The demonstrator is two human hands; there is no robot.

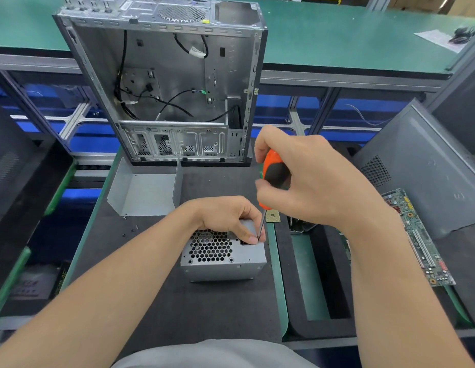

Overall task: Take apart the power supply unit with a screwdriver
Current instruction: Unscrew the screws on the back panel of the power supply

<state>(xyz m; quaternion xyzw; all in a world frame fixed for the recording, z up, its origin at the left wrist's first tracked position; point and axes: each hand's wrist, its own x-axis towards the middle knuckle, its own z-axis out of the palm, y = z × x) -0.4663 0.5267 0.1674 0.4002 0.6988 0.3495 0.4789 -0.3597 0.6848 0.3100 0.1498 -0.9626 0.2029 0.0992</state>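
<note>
A grey metal power supply unit (239, 257) with a honeycomb fan grille stands on the dark mat near the middle. My left hand (225, 216) rests on its top, fingers curled over the far edge, fingertips pinching at the screwdriver tip by the top right corner. My right hand (308, 179) grips the orange and black screwdriver (274, 174) upright, its thin shaft pointing down to that corner.
An open, emptied computer case (162, 83) stands behind. A bent grey metal cover (143, 192) lies at left with small screws (133, 229) beside it. A green motherboard (419, 237) and a small chip (273, 216) lie at right, next to a grey side panel (427, 166).
</note>
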